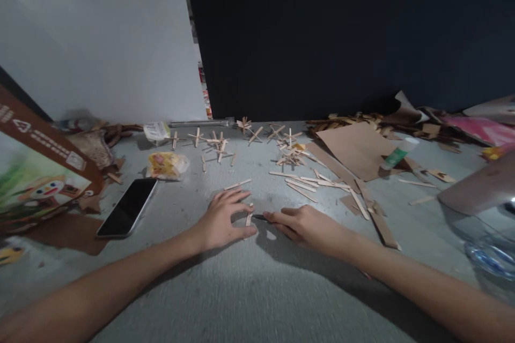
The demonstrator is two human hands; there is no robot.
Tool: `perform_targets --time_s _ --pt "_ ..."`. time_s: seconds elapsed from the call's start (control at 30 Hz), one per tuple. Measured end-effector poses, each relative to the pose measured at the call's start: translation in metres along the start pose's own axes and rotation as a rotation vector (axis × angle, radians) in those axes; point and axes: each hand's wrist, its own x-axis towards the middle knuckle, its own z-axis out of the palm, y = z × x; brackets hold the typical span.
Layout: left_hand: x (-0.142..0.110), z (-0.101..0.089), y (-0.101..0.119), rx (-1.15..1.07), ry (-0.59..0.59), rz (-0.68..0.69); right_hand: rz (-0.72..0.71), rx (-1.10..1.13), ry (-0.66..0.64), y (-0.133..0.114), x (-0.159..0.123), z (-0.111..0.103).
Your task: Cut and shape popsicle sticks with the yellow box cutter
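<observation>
My left hand (223, 218) holds a short wooden craft stick (248, 219) down on the table, forefinger at its far end and thumb at its near end. Closed around a thin dark knife (259, 217) is my right hand (303, 225); the knife's tip points left and reaches the stick, or lies very near it. Most of the knife's handle is hidden by my fingers. Another craft stick (237, 184) lies just beyond my left hand. Past my right hand there is a loose spread of craft sticks (301, 184).
Crossed-stick pieces (220, 146) stand along the back. On the left are a phone (127, 208), a yellow packet (167, 165) and a printed bag (44, 171). Cardboard (356, 150), a glue stick (398, 155), a cylindrical container (478, 185) and clear tape (488, 257) lie right.
</observation>
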Motion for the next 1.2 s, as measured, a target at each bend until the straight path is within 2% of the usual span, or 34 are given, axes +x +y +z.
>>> perform_targets --time_s 0.23,0.8,1.2 --pt "-0.001 0.001 -0.001 -0.017 -0.013 0.007 -0.02 -0.086 0.061 0.007 -0.008 0.012" --pt "-0.001 0.003 -0.005 -0.022 0.012 0.031 0.019 -0.022 0.061 0.005 -0.006 0.011" --pt "-0.001 0.0 0.0 -0.009 -0.008 0.019 -0.002 -0.131 -0.039 -0.001 -0.007 0.004"
